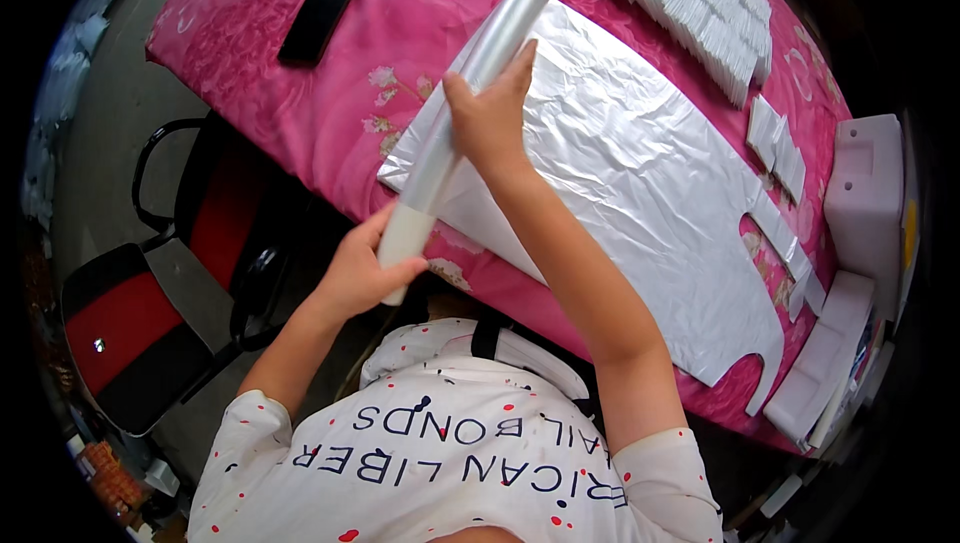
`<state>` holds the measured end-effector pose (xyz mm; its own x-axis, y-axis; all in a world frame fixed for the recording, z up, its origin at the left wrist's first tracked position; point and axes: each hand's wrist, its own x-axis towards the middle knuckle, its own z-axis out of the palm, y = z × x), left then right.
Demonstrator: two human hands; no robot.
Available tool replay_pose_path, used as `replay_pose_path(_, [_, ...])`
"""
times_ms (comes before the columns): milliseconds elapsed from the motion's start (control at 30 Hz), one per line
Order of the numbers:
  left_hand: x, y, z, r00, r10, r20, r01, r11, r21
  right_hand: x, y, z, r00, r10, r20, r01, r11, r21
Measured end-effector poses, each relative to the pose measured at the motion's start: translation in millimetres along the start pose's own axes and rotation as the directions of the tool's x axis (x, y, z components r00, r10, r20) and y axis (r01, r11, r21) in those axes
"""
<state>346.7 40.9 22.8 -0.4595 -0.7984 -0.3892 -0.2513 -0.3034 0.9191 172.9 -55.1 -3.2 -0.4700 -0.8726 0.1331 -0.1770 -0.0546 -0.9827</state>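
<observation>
A long roll of shiny plastic film [440, 151] is held slantwise over the table's near left edge, its pale core end toward me. My left hand [368, 265] is closed around that near end. Higher up, my right hand [492, 115] grips the roll near its middle, thumb on one side and fingers on the other. Beneath and to the right, a wrinkled silvery-white plastic sheet [630, 173] lies flat, with curved cut-outs and strap-like strips at its right end, like an apron. The roll hides part of the sheet's left edge.
A pink flowered cloth [250, 113] covers the table. A black phone [321, 17] lies at the back left, rows of folded white packets [690, 3] at the back right. White boxes [864, 193] stand on the right. A red-and-black chair [140, 333] is at the left.
</observation>
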Motion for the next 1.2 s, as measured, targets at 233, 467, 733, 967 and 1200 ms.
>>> replay_pose_path(233, [-7.0, 25.1, 29.8, 0.821, 0.122, 0.558, 0.299, 0.74, -0.602, -7.3, -54.5, -67.7, 0.87, 0.299, 0.393, -0.492, 0.586, 0.644])
replay_pose_path(467, [-2.9, 28.5, 59.7, 0.944, -0.179, 0.276, 0.206, 0.976, -0.073, -25.0, -52.1, -95.6, 0.916, 0.331, 0.225, -0.399, 0.7, 0.592])
replay_pose_path(733, [3.6, 24.6, 74.9, 0.856, -0.137, 0.499, 0.255, 0.951, -0.175, -61.1, -37.4, -130.1, 0.901, 0.41, 0.142, -0.393, 0.634, 0.666])
replay_pose_path(967, [14.7, 7.9, 85.4, 0.825, -0.381, 0.418, 0.385, 0.92, 0.079, -85.1, 0.7, -148.8, 0.863, 0.504, 0.034, -0.403, 0.647, 0.648])
replay_pose_path(1200, [0.0, -12.9, 61.7, 0.68, -0.532, 0.505, 0.503, 0.839, 0.208, -37.5, 38.3, -277.0, 0.872, 0.417, -0.257, -0.227, 0.808, 0.543])
